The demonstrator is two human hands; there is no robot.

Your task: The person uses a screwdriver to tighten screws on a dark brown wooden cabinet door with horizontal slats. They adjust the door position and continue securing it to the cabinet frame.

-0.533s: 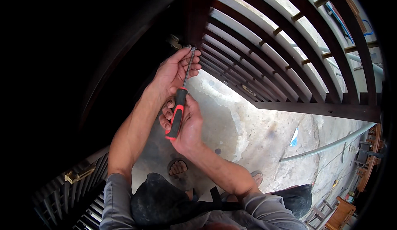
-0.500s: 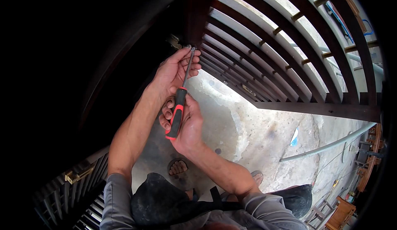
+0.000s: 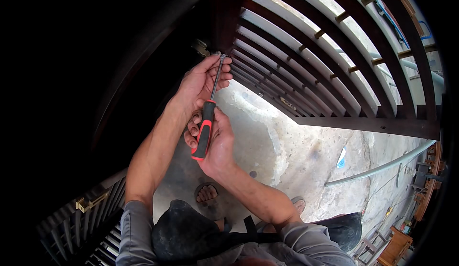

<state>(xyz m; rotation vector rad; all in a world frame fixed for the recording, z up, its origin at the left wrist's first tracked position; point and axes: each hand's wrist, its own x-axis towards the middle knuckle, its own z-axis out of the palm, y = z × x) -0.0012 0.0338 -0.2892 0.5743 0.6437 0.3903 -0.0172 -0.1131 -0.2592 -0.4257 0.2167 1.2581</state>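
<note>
A screwdriver [image 3: 204,130] with a black and red handle lies in my right hand [image 3: 221,146], fingers wrapped round the handle. Its metal shaft slants up to a dark wooden slatted gate [image 3: 306,51]. At the shaft's upper end, my left hand [image 3: 201,82] pinches close round the tip, against the gate's edge post. A small screw seems to be at the tip, but fingertips and shadow hide most of it. Just left of those fingertips, a brass-coloured metal fitting [image 3: 201,47] shows on the dark frame.
Another latch [image 3: 91,202] sits on a slatted panel at lower left. A bent pale pipe [image 3: 377,165] lies on the concrete floor [image 3: 296,156] at right, near a blue and white scrap [image 3: 341,158]. Wooden furniture [image 3: 394,247] stands at lower right. My sandalled foot [image 3: 207,193] is below my hands.
Almost nothing differs. My hands and the screwdriver hold the same place, with only a very slight shift of the whole view.
</note>
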